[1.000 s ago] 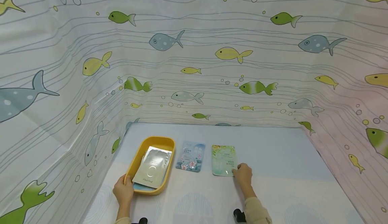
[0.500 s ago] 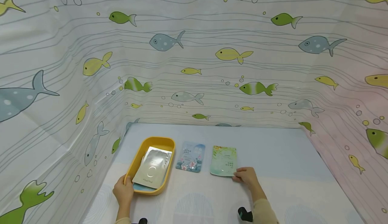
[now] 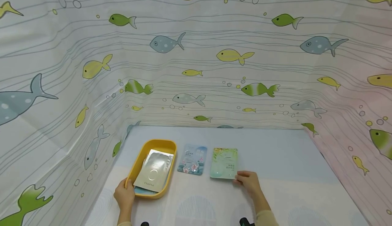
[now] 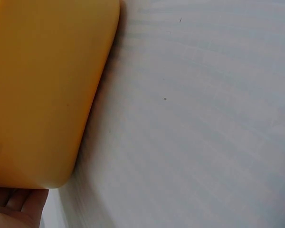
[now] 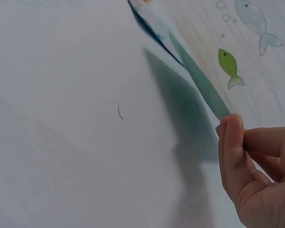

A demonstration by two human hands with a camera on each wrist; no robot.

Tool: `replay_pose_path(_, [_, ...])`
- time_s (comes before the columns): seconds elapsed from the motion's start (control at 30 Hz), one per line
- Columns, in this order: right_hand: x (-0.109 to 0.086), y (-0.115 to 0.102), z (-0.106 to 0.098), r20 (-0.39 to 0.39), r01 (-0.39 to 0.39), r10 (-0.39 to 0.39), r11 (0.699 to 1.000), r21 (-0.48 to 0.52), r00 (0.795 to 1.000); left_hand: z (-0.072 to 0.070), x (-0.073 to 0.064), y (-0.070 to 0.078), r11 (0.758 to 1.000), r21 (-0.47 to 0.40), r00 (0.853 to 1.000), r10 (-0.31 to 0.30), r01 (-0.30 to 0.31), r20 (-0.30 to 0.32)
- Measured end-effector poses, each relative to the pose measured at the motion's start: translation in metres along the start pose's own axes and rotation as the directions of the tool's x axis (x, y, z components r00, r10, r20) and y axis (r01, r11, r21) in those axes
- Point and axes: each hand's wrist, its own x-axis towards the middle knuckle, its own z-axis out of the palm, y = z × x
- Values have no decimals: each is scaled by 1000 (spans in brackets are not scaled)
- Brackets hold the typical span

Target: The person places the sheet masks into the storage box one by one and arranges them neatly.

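Note:
My left hand (image 3: 125,196) grips the near left rim of a yellow plastic basket (image 3: 175,148); in the left wrist view its curled fingers (image 4: 32,202) meet the basket's end wall. Inside the basket lies a silvery face mask sachet (image 3: 157,171) over a light blue one (image 3: 144,191). With thumb and fingertips, my right hand (image 3: 250,184) pinches the near right corner of a green face mask sachet (image 3: 224,163). The right wrist view has this sachet edge-on (image 5: 202,85), tilted, its shadow falling on the table below.
Between basket and green sachet, a blue floral face mask sachet (image 3: 193,159) lies flat on the pale table (image 3: 275,151). A fish-patterned curtain (image 3: 226,76) stands round the back and both sides.
My right hand has drawn slightly back and now pinches the green sachet's corner; the sachet has shifted a little left. The left hand and basket have hardly moved.

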Motion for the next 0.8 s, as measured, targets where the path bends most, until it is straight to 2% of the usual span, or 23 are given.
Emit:
replay_pose_path(0.47, [-10, -19, 14, 87, 53, -58, 997, 55, 995, -1, 0, 1, 1000, 4, 1000, 3, -3, -1])
replay_pose_path(0.8, [-16, -27, 38, 218, 97, -113, 992, 84, 969, -1, 0, 0, 1000, 1, 1000, 8, -8, -7])
